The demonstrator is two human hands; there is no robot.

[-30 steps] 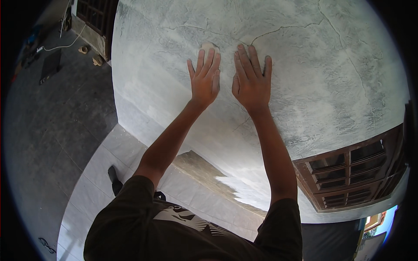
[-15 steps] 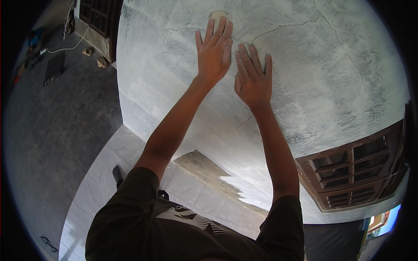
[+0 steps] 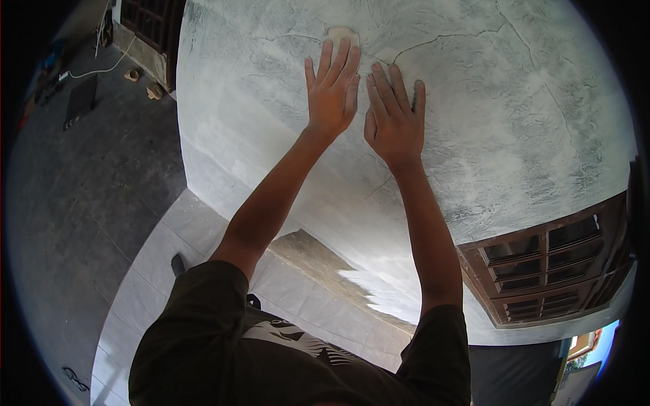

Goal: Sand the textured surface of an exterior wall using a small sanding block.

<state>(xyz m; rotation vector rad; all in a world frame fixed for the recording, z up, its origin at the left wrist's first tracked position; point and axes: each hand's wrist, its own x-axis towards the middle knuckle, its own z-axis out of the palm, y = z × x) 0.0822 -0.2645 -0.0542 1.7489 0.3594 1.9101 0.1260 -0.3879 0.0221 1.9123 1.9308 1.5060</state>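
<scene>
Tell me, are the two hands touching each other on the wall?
Apart. The head view shows a thin strip of grey wall between the left hand and the right hand, both lying flat with fingers spread.

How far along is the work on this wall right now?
Done: most of the wall carries a grey-white coat. In hand: the left hand and the right hand lie flat on it, open, holding no tool, beside a tan patch. Left: that patch, the thin cracks and the bare strip at the wall's foot.

palms hidden vs wall (image 3: 474,122) | window (image 3: 548,271) cut by rim | floor bits (image 3: 139,81) too small
</scene>
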